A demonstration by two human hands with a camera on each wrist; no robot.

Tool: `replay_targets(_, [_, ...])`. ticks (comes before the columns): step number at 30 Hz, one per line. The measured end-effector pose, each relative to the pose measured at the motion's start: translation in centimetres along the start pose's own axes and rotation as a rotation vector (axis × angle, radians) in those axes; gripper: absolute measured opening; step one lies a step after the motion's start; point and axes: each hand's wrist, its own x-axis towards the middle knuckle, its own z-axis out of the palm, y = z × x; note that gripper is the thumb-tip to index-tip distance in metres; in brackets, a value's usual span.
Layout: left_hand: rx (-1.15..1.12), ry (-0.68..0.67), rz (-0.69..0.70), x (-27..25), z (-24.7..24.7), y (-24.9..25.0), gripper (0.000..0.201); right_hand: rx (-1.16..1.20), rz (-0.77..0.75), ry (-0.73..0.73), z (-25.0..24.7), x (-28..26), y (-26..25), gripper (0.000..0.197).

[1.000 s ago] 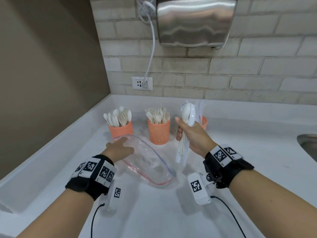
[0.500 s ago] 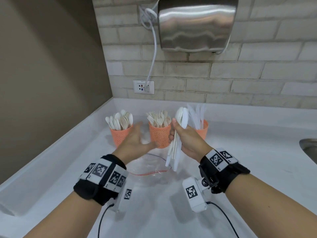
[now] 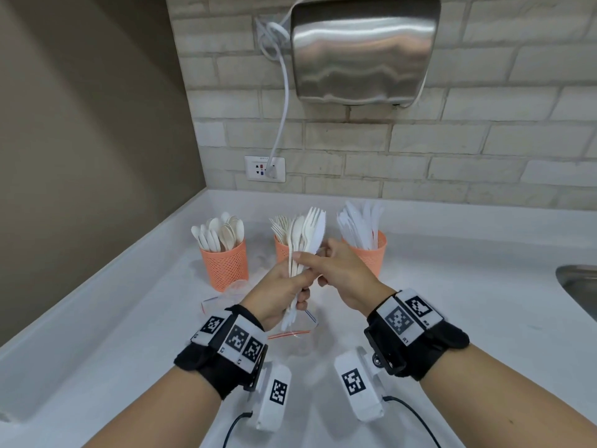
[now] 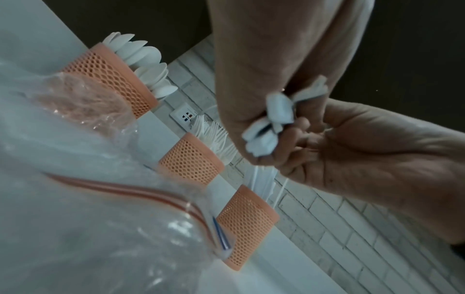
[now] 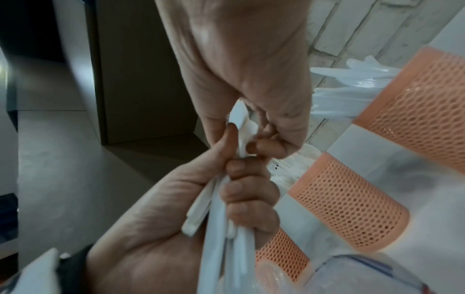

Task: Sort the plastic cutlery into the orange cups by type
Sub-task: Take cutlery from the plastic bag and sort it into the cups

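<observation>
**Mixed cutlery bundle held over bench, three cups behind**

White bench (image 3: 452,318) is running along a brick wall with a steel hand dryer (image 3: 361,50) and a socket (image 3: 265,168). Three orange cups are standing in a row near the wall: spoon cup (image 3: 224,265) at left, fork cup (image 3: 281,250) in the middle, knife cup (image 3: 371,253) at right. Left hand (image 3: 277,295) is gripping a cutlery bundle (image 3: 307,240) by the handles, fingers curled round it, heads pointing up in front of the fork cup. Right hand (image 3: 345,276) is pinching the bundle just above the left fist. A clear zip bag (image 3: 290,331) is lying on the bench beneath both hands.
</observation>
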Motion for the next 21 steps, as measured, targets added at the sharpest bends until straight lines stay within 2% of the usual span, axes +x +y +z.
replay_targets(2, [-0.035,0.013,0.012,0.3,-0.2,-0.3,0.013,0.068,-0.009,0.036,-0.1,0.0,0.1,0.019])
replay_targets(5, [-0.136,0.007,0.003,0.6,-0.7,-0.4,0.01,0.056,-0.002,0.016,-0.4,0.0,-0.1,0.027])
replay_targets(9, [-0.222,0.029,-0.017,1.0,-0.9,-0.4,0.017,0.089,0.006,0.014,-0.5,0.4,-0.3,0.022])
replay_targets(14, [-0.244,0.05,-0.026,1.6,-1.1,-0.2,0.025,0.367,-0.031,0.081,-0.4,0.6,-0.3,0.017])
replay_targets(16, [-0.247,0.072,-0.03,1.8,-1.2,0.0,0.019,0.43,-0.052,0.144,-0.6,1.0,-0.3,0.015])
replay_targets(19, [-0.305,0.109,-0.084,2.2,-1.2,0.4,0.005,0.368,-0.043,0.247,-1.1,1.5,-0.3,0.015])
replay_targets(21, [-0.335,0.11,-0.122,2.5,-1.4,0.4,0.003,0.321,-0.034,0.2,-1.2,1.5,-0.3,0.014])
